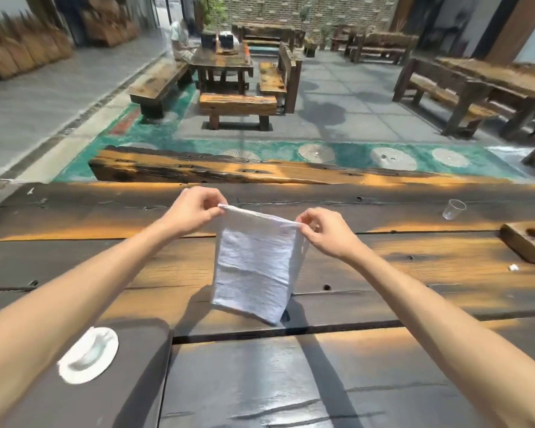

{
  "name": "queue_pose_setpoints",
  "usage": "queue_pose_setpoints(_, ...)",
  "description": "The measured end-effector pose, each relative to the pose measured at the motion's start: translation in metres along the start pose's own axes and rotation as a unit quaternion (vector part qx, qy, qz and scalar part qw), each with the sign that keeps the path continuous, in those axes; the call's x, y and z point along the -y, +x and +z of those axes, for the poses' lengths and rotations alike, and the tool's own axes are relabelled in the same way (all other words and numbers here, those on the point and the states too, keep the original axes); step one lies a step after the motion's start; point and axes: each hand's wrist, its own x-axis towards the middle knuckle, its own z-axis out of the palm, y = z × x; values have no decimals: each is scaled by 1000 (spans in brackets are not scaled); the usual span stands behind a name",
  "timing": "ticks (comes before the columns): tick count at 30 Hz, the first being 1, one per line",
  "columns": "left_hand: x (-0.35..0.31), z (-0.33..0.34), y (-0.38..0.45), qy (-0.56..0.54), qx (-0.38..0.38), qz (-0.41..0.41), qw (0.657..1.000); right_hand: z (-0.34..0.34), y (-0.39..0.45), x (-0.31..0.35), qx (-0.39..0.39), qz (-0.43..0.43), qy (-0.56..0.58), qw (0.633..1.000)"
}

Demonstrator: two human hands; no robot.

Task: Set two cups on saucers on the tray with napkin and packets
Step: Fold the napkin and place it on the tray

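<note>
A white napkin (254,267) hangs in the air above the wooden table (414,273). My left hand (195,210) pinches its top left corner and my right hand (325,233) pinches its top right corner. The napkin's lower edge almost reaches the tabletop. A dark tray (130,381) lies at the lower left, partly under my left forearm. On it rests a white saucer (88,355). No cups or packets show on the tray.
A clear plastic cup (453,209) stands at the table's far right. A wooden block (528,242) sits at the right edge, with a small white scrap (513,267) near it. Past the table are a bench (229,168) and other wooden tables.
</note>
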Motion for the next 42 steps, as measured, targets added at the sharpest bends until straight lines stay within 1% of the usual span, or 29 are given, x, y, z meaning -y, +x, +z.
queue_pose_setpoints(2,-9,-17,3,-6,-33,15,999,-15,7,10,-42,-7,-8,999)
queue_pose_setpoints(5,-19,-28,-6,-24,-64,33,997,-24,-1,17,-75,-26,-14,997)
queue_pose_setpoints(9,-18,-13,-46,-36,-52,22,998,-4,-39,14,-86,-35,5,996)
queue_pose_setpoints(11,-10,9,-77,-49,-42,-5,998,20,-65,8,-61,-21,13,998)
queue_pose_setpoints(13,1,36,-113,-65,-20,-41,997,50,-94,2,-20,5,21,1000)
queue_pose_setpoints(16,19,81,-174,-91,44,-100,990,98,-146,-8,62,61,42,995)
queue_pose_setpoints(19,36,118,-235,-100,111,-137,979,137,-199,-20,139,96,52,984)
queue_pose_setpoints(21,45,135,-270,-99,140,-146,974,152,-228,-24,178,106,54,977)
queue_pose_setpoints(24,54,142,-300,-112,148,-161,969,157,-248,-22,202,111,78,970)
queue_pose_setpoints(28,63,140,-294,-145,138,-196,960,150,-234,-14,195,153,156,956)
queue_pose_setpoints(31,66,139,-268,-152,105,-214,959,152,-209,-15,167,154,157,961)
queue_pose_setpoints(34,71,140,-239,-181,77,-233,952,157,-179,-21,145,156,151,965)
queue_pose_setpoints(37,79,145,-212,-189,78,-249,947,167,-147,-31,150,173,150,962)
queue_pose_setpoints(42,111,167,-173,-164,99,-271,943,195,-99,-59,170,201,147,953)
